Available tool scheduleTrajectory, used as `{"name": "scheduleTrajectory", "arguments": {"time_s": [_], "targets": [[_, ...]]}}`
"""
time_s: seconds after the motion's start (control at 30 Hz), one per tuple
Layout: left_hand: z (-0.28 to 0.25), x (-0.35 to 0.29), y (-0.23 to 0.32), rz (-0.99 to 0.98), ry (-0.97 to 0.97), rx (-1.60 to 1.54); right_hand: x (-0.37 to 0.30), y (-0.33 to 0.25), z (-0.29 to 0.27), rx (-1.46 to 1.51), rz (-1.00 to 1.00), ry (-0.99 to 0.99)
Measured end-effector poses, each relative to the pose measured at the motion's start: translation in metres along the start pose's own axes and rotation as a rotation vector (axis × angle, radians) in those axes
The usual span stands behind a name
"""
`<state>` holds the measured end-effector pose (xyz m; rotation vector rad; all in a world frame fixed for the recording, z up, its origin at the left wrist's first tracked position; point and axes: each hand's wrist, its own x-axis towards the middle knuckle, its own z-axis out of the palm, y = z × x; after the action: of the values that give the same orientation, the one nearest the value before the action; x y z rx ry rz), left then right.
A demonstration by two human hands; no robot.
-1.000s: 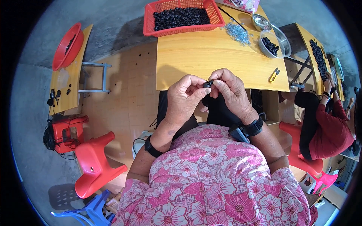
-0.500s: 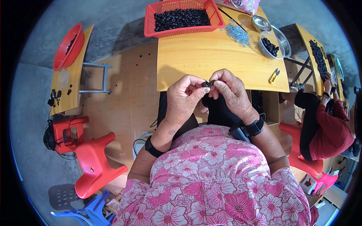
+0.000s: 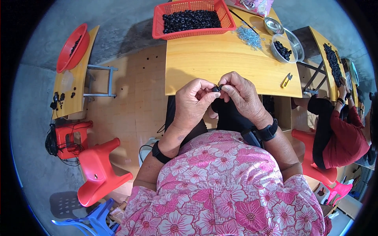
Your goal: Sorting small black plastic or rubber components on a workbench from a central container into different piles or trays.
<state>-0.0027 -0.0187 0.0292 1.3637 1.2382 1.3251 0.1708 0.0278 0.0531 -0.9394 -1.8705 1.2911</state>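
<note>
A small black rounded part [image 3: 215,89] is pinched between my two hands, just past the near edge of the wooden table [image 3: 204,59]. My left hand [image 3: 193,101] grips it with thumb and forefinger. From the other side, the thumb and forefinger of my right hand [image 3: 243,96] close on the same part. Its exact shape is partly hidden by my fingertips. Beyond, a red basket [image 3: 158,27] holds many similar black parts [image 3: 193,20]. A clear bowl [image 3: 293,58] with more of them stands to the right.
Yellow thread snips [image 3: 286,80] lie at the table's right. Small clear bits [image 3: 250,37] are heaped near a metal bowl [image 3: 273,26]. A red basin [image 3: 63,59] rests on the left table. At far right a person [image 3: 346,137] handles black parts on another table.
My hands stay almost in place; the fingers have shifted slightly around the small black part. The whole view has moved very little.
</note>
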Motion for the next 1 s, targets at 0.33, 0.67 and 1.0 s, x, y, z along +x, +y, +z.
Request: {"name": "scheduleTrajectory", "arguments": {"time_s": [0.33, 0.67, 1.0], "targets": [[-0.0015, -0.0010, -0.0032, -0.012, -0.003, 0.025, 0.0042, -0.0062, -0.0043, -0.053, 0.025, -0.052], [-0.0022, -0.0016, -0.0043, -0.026, 0.008, 0.024, 0.0055, -0.0085, -0.0031, -0.065, 0.028, -0.057], [0.0002, -0.0016, -0.0009, -0.107, -0.019, -0.165, 0.0034, -0.0068, 0.0024, -0.095, -0.074, 0.058]]}}
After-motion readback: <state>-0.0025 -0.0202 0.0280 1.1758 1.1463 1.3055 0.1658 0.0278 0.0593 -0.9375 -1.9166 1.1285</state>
